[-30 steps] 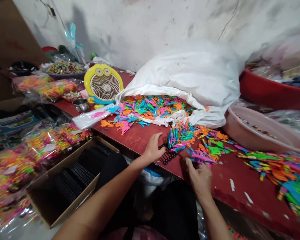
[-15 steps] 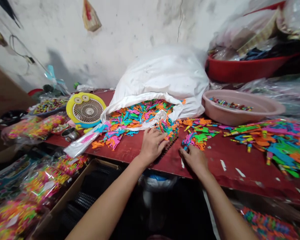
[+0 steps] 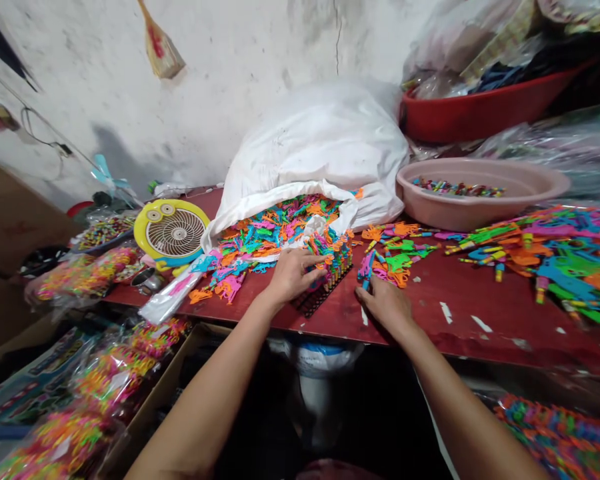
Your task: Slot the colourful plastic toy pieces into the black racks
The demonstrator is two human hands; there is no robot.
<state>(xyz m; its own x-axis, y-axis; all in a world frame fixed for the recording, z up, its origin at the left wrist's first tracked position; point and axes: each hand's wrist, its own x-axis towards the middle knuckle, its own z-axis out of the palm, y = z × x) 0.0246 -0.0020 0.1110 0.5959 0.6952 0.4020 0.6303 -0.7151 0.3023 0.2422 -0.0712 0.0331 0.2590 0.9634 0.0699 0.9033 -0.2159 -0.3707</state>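
A black plastic grid rack (image 3: 316, 301) lies near the table's front edge. Brightly coloured plastic pieces (image 3: 336, 257) stand packed upright in its rear part, while its front cells show bare. My left hand (image 3: 293, 275) is at the rack's left side, thumb and fingers curved against rack and pieces; some fingertips are hidden. To the right of the rack, my right hand (image 3: 387, 303) pinches a small bunch of pink and blue plastic pieces (image 3: 366, 268). Behind that hand lies a loose pile of green and orange pieces (image 3: 403, 257).
A white sack (image 3: 310, 147) spills coloured pieces onto the red table (image 3: 430, 327). A pink basin (image 3: 480, 210) and a heap of long coloured pieces (image 3: 570, 260) lie right. A yellow fan (image 3: 177, 233) and a metal cup (image 3: 147, 280) stand left. Filled bags (image 3: 105, 387) lie lower left.
My view has swung right and tilted up. The left hand has shifted over the rack's left side, and the rack's bare front cells show again. The right hand's pinched pieces are now seen more clearly.
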